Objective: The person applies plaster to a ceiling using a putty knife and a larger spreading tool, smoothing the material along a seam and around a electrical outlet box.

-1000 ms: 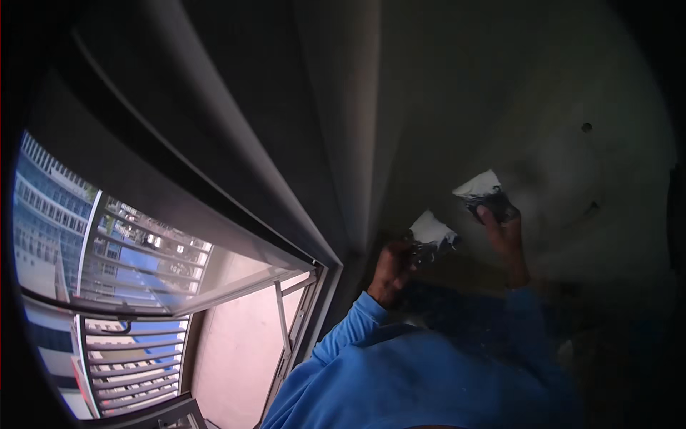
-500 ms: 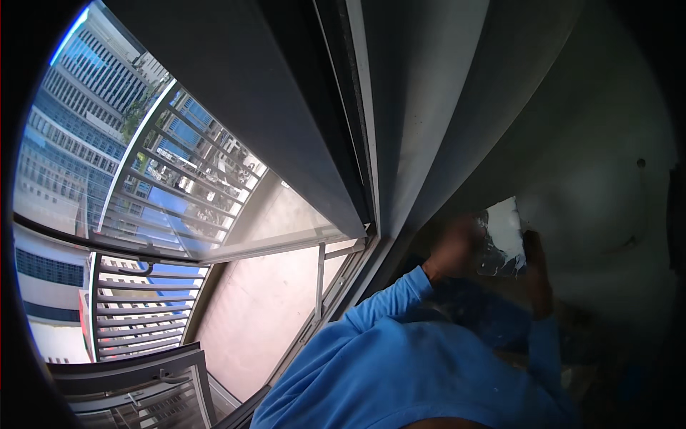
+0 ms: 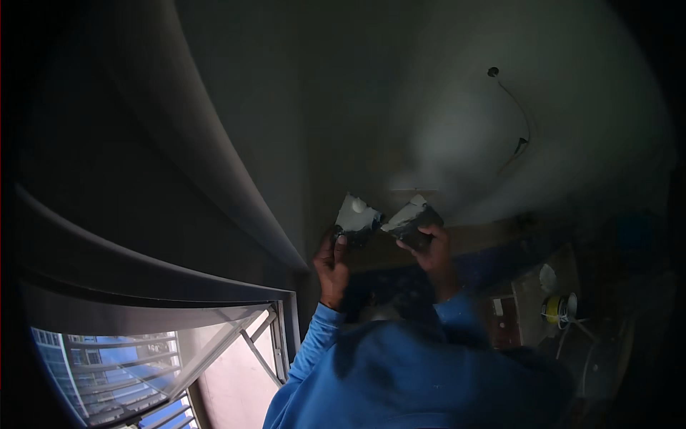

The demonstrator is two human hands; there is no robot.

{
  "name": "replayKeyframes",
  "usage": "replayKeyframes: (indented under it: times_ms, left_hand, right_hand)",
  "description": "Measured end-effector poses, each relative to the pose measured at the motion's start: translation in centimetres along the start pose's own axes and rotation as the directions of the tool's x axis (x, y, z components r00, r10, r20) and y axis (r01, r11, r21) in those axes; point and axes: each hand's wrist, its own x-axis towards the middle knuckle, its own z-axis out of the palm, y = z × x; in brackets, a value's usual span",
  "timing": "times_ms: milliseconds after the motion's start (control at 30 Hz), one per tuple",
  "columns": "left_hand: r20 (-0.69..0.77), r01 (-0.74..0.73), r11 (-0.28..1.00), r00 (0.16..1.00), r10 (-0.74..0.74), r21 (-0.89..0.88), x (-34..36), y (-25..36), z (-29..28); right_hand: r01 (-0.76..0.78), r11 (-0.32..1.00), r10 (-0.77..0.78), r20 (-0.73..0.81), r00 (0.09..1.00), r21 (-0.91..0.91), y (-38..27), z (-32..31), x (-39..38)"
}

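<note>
One white-smeared scraper (image 3: 357, 217) sits near the centre of the head view, gripped by the left hand (image 3: 332, 272); a second scraper (image 3: 414, 226), just at its 3 o'clock, is clasped in the right hand (image 3: 436, 259). A hinged window (image 3: 218, 352) stands open toward 7 o'clock; a dark hole (image 3: 493, 72) lies between 1 and 2 o'clock.

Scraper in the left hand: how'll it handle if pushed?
Scraper likely stiff: it looks flat and unbent. Probably slippery where white paste coats its face. The lump standing proud might smear or drop.
</note>
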Motion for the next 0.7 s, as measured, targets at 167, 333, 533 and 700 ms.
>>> replayKeyframes:
  times_ms: [167,333,533,700]
  left_hand:
    - [0.565,-0.688,0.504,0.722,0.399,0.522,0.6,-0.6,-2.7]
    - [0.673,-0.643,0.405,0.735,0.087,0.65,0.2,-1.1,-5.1]
    - [0.39,-0.189,0.778,0.917,-0.078,0.6,-4.2,-3.0,-8.5]
    - [0.209,0.338,0.927,0.906,-0.367,0.165,-6.7,-0.5,-11.3]
  right_hand:
    - [-0.106,0.989,0.109,0.019,0.994,-0.101,2.9,1.0,0.0]
    - [0.04,0.999,-0.04,0.123,0.992,0.005,4.1,-0.9,2.1]
    - [0.048,0.993,-0.065,0.153,0.986,0.112,0.9,2.8,7.8]
    - [0.191,0.938,-0.265,-0.243,0.933,-0.29,2.0,6.7,14.3]
